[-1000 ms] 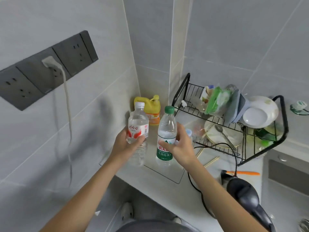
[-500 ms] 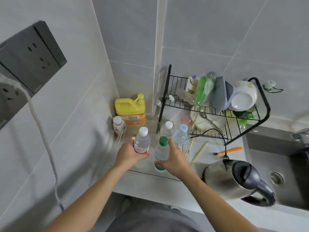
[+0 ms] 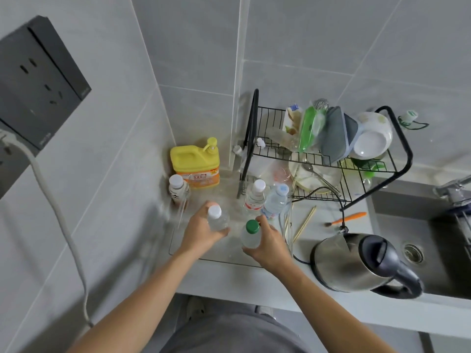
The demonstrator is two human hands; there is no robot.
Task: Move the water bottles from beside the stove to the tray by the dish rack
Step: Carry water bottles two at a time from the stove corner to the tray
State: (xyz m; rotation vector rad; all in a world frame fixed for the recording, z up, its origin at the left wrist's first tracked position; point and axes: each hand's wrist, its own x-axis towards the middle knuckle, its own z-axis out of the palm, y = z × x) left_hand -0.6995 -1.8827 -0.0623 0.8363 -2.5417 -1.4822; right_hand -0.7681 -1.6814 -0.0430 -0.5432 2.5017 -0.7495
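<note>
A clear tray (image 3: 178, 250) lies on the counter left of the black dish rack (image 3: 397, 123). My left hand (image 3: 198, 230) grips a white-capped water bottle (image 3: 216, 219) upright over the tray. To its right my right hand (image 3: 270, 243) grips a green-capped water bottle (image 3: 251, 233), also upright over the tray. Three more bottles stand at the tray's back: a white-capped one (image 3: 254, 194), a blue-capped one (image 3: 276, 200), and a white-capped one with a dark label (image 3: 178, 191) at the far left.
A yellow detergent jug (image 3: 195, 163) stands in the corner. A steel kettle (image 3: 356, 263) sits at the right with its cord. Chopsticks (image 3: 304, 222) and an orange brush (image 3: 349, 217) lie near the rack. The sink (image 3: 433, 250) is at the far right.
Both hands have lowered their bottles down to the tray, and the view has tilted downward to look onto the caps.
</note>
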